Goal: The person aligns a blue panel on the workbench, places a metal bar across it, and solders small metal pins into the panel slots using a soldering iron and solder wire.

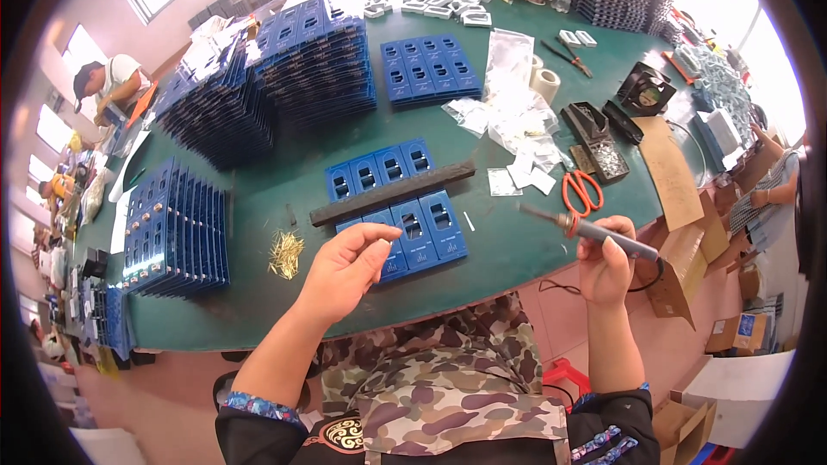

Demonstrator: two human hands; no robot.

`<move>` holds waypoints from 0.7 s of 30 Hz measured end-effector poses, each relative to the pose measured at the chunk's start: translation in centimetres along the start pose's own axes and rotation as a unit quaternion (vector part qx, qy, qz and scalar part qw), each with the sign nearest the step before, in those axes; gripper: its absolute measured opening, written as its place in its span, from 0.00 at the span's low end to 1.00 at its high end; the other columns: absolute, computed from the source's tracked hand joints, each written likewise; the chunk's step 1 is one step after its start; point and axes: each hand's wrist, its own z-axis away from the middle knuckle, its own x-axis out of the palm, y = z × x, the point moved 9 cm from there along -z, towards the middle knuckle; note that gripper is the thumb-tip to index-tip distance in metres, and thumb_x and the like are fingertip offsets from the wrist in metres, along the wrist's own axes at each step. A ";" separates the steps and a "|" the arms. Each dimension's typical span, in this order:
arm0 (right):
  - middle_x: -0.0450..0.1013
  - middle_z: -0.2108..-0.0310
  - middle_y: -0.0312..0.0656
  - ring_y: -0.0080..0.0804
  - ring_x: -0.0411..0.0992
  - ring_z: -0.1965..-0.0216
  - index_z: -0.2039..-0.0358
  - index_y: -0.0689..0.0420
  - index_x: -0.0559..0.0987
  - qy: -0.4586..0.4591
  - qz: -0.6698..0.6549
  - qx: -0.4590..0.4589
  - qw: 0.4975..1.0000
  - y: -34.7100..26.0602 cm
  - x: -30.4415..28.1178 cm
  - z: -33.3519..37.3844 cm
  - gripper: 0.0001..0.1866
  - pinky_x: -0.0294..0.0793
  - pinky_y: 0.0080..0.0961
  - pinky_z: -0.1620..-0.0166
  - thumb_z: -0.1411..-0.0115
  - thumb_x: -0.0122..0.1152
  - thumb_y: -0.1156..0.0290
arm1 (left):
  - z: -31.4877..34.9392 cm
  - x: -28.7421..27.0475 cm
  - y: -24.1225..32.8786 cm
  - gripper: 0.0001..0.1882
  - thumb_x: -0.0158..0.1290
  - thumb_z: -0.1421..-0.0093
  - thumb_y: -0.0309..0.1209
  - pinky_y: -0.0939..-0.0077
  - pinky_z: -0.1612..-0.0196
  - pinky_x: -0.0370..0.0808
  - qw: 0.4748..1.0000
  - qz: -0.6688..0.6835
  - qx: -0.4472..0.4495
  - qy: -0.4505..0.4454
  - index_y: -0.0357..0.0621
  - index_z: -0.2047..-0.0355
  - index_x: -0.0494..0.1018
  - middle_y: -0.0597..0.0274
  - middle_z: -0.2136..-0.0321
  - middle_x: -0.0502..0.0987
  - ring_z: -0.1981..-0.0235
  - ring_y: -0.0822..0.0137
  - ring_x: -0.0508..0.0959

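In my right hand [606, 269] is a soldering iron [620, 238], its grey handle in my fingers and its tip pointing left above the table. My left hand [349, 271] hovers over the lower left of a blue circuit-board panel [446, 222], thumb and forefinger drawn together; anything between them is too small to make out. A dark bar [392, 193] lies slantwise across the middle of that panel, which has rows of cut-outs. Left of it, thin gold-coloured pins [285, 255] form a loose pile on the green table [508, 263].
Tall stacks of blue panels [314, 69] rise at the far left, with more standing panels [177, 228] nearer. Another panel [429, 69] lies farther back. Orange-handled scissors [582, 193], a soldering-iron stand [596, 139], plastic bags [512, 95] and a fan [646, 89] occupy the right. A co-worker [112, 86] sits at far left.
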 end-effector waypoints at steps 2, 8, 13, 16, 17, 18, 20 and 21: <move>0.73 0.67 0.45 0.28 0.71 0.72 0.55 0.60 0.69 0.001 -0.004 0.018 1.000 1.1 0.5 -0.7 0.15 0.72 0.21 0.71 0.42 0.58 0.72 | -0.5 0.3 0.4 0.11 0.47 0.32 0.28 0.87 0.73 0.67 0.999 -0.034 0.000 0.011 0.42 0.52 0.74 0.72 0.75 0.70 0.76 0.81 0.67; 0.74 0.70 0.43 0.27 0.73 0.74 0.55 0.62 0.70 -0.066 0.067 0.043 0.995 3.7 1.7 -2.0 0.14 0.73 0.20 0.71 0.41 0.59 0.78 | -2.7 -0.2 1.2 0.08 0.50 0.34 0.26 0.83 0.70 0.68 0.975 -0.192 0.093 0.054 0.40 0.58 0.76 0.70 0.72 0.72 0.73 0.77 0.70; 0.73 0.70 0.43 0.26 0.74 0.73 0.60 0.61 0.70 -0.063 0.089 0.054 0.993 4.8 1.9 -2.7 0.10 0.75 0.21 0.71 0.41 0.60 0.75 | -3.1 1.4 1.8 0.07 0.54 0.39 0.26 0.73 0.67 0.71 0.925 -0.353 0.142 0.018 0.39 0.61 0.77 0.60 0.72 0.71 0.72 0.63 0.73; 0.73 0.69 0.43 0.26 0.74 0.73 0.62 0.60 0.70 -0.084 0.072 0.060 0.992 5.2 2.5 -3.2 0.11 0.76 0.22 0.70 0.42 0.61 0.74 | -3.3 1.6 1.7 0.08 0.55 0.41 0.24 0.70 0.68 0.72 0.912 -0.373 0.171 0.030 0.40 0.60 0.77 0.57 0.71 0.71 0.72 0.58 0.74; 0.73 0.68 0.43 0.27 0.74 0.73 0.62 0.60 0.70 -0.068 0.078 0.083 0.991 5.6 2.6 -3.2 0.11 0.75 0.21 0.70 0.43 0.61 0.74 | -3.2 1.7 1.9 0.08 0.55 0.41 0.23 0.69 0.68 0.73 0.902 -0.385 0.193 0.034 0.40 0.60 0.76 0.57 0.71 0.72 0.72 0.57 0.74; 0.72 0.68 0.43 0.27 0.74 0.73 0.63 0.60 0.70 -0.051 0.083 0.106 0.990 6.0 2.5 -3.1 0.11 0.75 0.21 0.70 0.43 0.62 0.75 | -3.3 1.7 1.9 0.08 0.55 0.41 0.23 0.69 0.68 0.73 0.902 -0.385 0.191 0.034 0.40 0.60 0.76 0.57 0.71 0.72 0.72 0.57 0.74; 0.72 0.69 0.43 0.27 0.74 0.73 0.63 0.60 0.70 -0.051 0.072 0.116 0.989 6.2 2.7 -2.9 0.11 0.75 0.21 0.70 0.44 0.62 0.75 | -3.3 2.4 2.5 0.10 0.56 0.44 0.20 0.67 0.68 0.74 0.884 -0.414 0.215 0.028 0.39 0.60 0.76 0.56 0.70 0.72 0.71 0.55 0.75; 0.72 0.69 0.43 0.28 0.74 0.73 0.64 0.60 0.70 -0.051 0.058 0.124 0.989 6.3 2.7 -2.8 0.10 0.76 0.22 0.71 0.44 0.62 0.75 | -3.3 2.6 2.5 0.10 0.56 0.44 0.20 0.67 0.68 0.74 0.885 -0.412 0.213 0.027 0.39 0.60 0.76 0.56 0.70 0.72 0.71 0.55 0.75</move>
